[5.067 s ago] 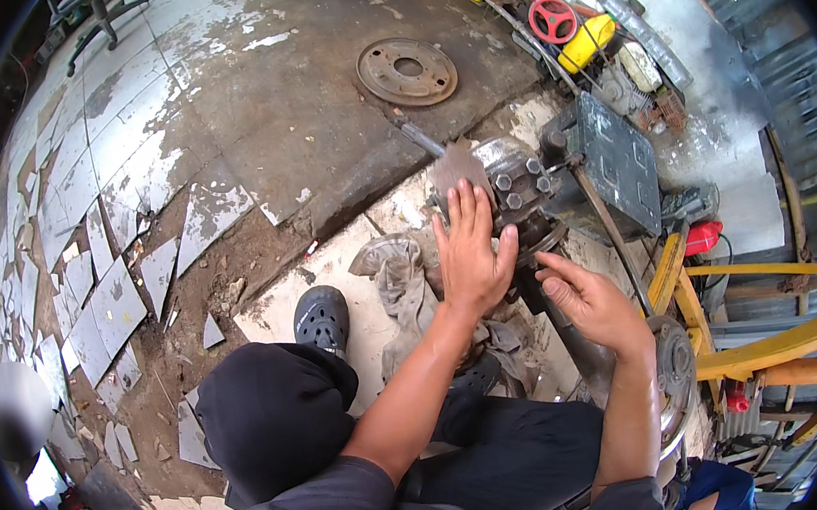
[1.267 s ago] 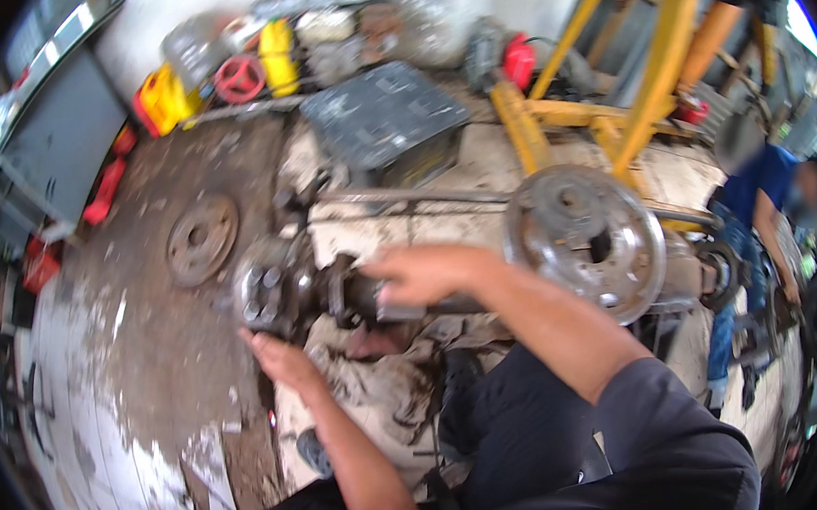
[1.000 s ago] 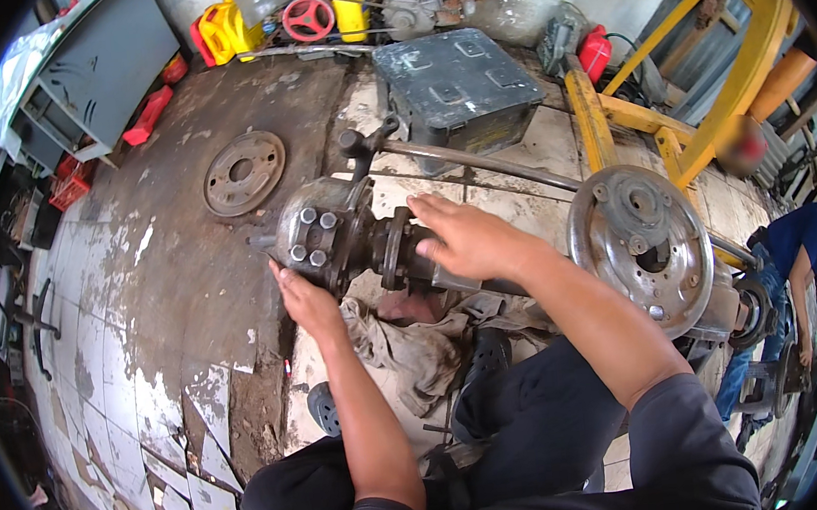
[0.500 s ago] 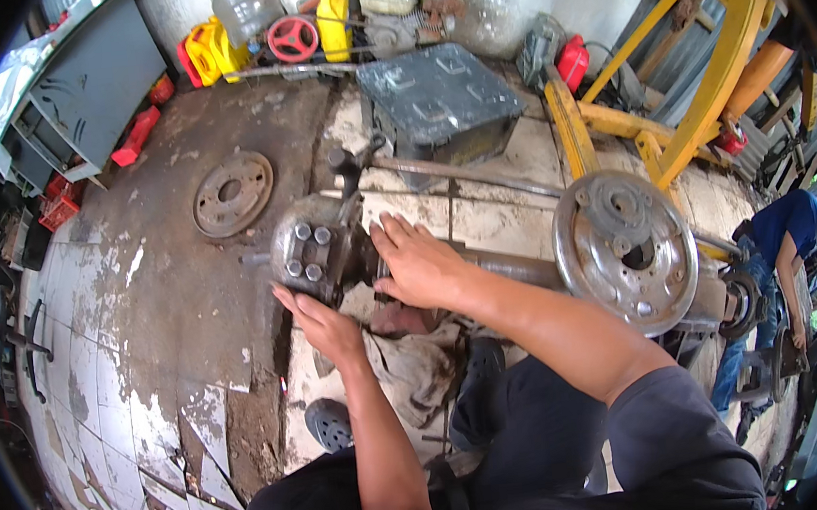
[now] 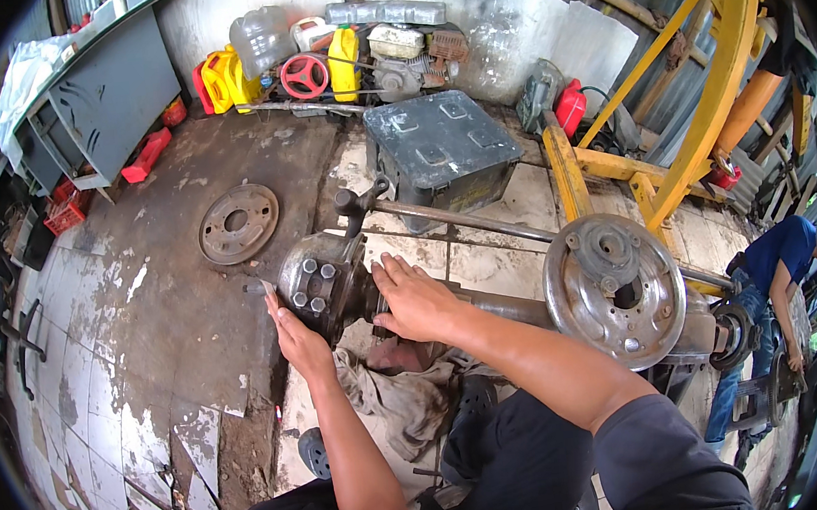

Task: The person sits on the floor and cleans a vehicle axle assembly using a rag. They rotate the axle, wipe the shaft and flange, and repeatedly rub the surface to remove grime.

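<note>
- The long metal axle (image 5: 508,307) lies crossways in front of the person, and both hands are at its left part. It should sit steady, so it does not roll or tip.
- The big dark box (image 5: 442,140) stands just past the axle.
- The shiny round plate (image 5: 583,303) is on the axle, right of both hands. Its rim may be sharp, so arms should keep off.
- The crumpled rag (image 5: 407,406) lies under the axle.
- The round end (image 5: 293,262) of the axle is between the two hands. A soft, even touch from both would likely work best.
- The right hand (image 5: 419,300) is open, palm down over the axle's neck. How hard it presses, nobody can tell.
- The left hand (image 5: 304,342) is open too, fingers straight and together, beside the round end.
- The bolts (image 5: 302,298) stick out, so fingers should mind them.
</note>
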Motion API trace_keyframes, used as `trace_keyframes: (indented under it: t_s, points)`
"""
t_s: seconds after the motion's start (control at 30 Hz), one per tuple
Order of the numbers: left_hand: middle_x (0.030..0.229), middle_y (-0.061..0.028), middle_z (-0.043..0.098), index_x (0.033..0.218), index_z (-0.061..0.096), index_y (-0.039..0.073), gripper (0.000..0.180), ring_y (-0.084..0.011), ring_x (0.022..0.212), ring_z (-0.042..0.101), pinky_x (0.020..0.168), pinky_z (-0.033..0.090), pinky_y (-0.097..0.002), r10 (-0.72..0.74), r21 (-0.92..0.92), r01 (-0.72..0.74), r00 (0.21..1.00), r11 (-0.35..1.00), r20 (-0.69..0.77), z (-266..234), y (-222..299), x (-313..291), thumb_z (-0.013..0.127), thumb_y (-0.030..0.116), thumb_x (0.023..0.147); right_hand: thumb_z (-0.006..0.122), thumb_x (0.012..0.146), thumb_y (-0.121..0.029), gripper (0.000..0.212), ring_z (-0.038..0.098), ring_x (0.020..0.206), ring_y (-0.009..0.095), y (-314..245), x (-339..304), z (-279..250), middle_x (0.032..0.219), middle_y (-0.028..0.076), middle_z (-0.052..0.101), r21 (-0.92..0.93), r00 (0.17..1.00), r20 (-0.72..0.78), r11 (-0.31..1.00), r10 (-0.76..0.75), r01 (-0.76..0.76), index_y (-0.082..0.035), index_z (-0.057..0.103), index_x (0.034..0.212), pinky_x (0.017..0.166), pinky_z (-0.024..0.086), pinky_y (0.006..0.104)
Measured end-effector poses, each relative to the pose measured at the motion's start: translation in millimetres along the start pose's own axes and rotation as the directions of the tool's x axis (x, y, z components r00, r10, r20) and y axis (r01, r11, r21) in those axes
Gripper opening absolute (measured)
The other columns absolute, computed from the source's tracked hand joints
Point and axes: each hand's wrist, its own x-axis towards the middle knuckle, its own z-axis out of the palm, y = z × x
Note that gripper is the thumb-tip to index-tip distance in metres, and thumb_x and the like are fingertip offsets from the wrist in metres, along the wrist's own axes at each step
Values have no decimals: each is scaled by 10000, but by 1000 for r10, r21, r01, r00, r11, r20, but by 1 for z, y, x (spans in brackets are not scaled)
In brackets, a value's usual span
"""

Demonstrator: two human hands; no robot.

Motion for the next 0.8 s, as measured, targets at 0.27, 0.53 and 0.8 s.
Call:
trace_keyframes:
  t_s: [0.27,0.53,0.8]
  points:
    - [1522,-258,395,1482,362,-69,521,-337,1446,351,1174,266,-375,118,161,-101,988,982,-97,10,-15,-21,307,264,1086,638,926,-339,797,303,1431,465,1,-1,-2,1531,351,266,19,1000,-4,1000,-12,12,109,276,1478,1170,303,494]
    - [1581,-238,304,1511,297,-67,535,-315,1482,280,1191,221,-357,29,15,-29,999,999,-42,5,-25,-27,360,220,1064,601,947,-370,794,288,1445,445,-3,-1,-7,1547,344,241,-4,999,50,1000,-2,3,104,263,1485,1178,299,477]
    - [1615,-255,192,1533,218,-74,615,-342,1515,157,1221,116,-387,33,-83,-30,999,996,41,2,-23,-23,413,127,986,614,942,-364,781,288,1443,455,1,-1,-5,1552,341,240,63,1000,23,998,-5,4,98,292,1482,1183,286,490]
